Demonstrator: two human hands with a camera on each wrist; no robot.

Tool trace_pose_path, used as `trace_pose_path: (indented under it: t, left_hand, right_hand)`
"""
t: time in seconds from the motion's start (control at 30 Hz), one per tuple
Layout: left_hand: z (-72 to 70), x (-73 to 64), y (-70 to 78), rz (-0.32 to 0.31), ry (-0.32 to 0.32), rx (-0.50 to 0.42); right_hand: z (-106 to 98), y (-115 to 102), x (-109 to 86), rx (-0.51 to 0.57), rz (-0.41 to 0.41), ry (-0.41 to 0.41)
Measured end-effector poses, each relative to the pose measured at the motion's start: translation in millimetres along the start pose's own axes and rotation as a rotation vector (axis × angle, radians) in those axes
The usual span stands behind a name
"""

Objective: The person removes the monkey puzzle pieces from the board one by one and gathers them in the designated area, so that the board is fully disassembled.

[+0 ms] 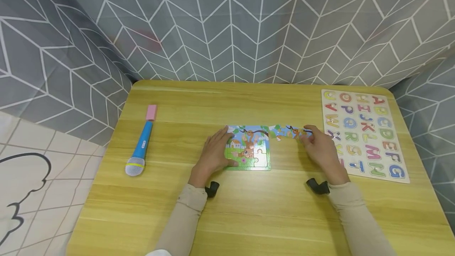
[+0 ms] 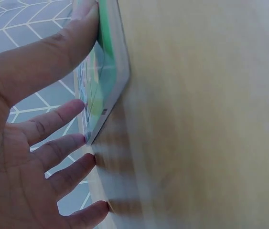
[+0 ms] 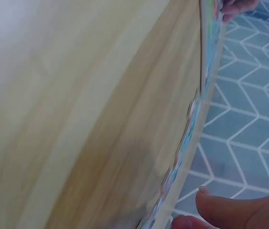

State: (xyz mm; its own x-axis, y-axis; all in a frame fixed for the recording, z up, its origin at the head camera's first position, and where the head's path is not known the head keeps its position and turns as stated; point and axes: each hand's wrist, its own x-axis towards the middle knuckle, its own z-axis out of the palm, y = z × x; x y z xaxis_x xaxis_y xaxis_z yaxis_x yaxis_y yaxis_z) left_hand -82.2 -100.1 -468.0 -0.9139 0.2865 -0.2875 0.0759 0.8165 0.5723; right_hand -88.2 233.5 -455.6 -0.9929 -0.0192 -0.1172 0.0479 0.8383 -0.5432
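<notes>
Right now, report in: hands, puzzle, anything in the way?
Left hand spread at left side of puzzle. Right hand at right end of piece row, grip unclear. Puzzle face up, piece row beside it. Possible crowding: alphabet board close by right hand.

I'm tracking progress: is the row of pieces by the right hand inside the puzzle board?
Outside: the row of pieces lies right of the puzzle board.

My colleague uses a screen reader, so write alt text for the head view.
A person's left hand touches a jigsaw puzzle on a wooden table; the right hand is at more pieces beside it. A blue microphone lies left, an alphabet board right.
</notes>
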Motion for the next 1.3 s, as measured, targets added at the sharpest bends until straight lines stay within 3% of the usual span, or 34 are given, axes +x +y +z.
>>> trace_pose_path:
  t: [0.43,0.77,1.3]
  left_hand:
    - [2.8,-3.3,3.1,0.011,0.106,0.0]
    - [3.8,-6.0,3.9,0.041,0.11,0.038]
    - [2.6,-1.7,5.6,0.076,0.075,0.086]
  right_hand:
    - [36.6,-43.6,2.7,0.06,-0.118,-0.093]
    - [64.7,-85.6,0.4,0.108,-0.216,-0.25]
    - [77.9,-93.2,2.7,0.1,-0.191,-0.296]
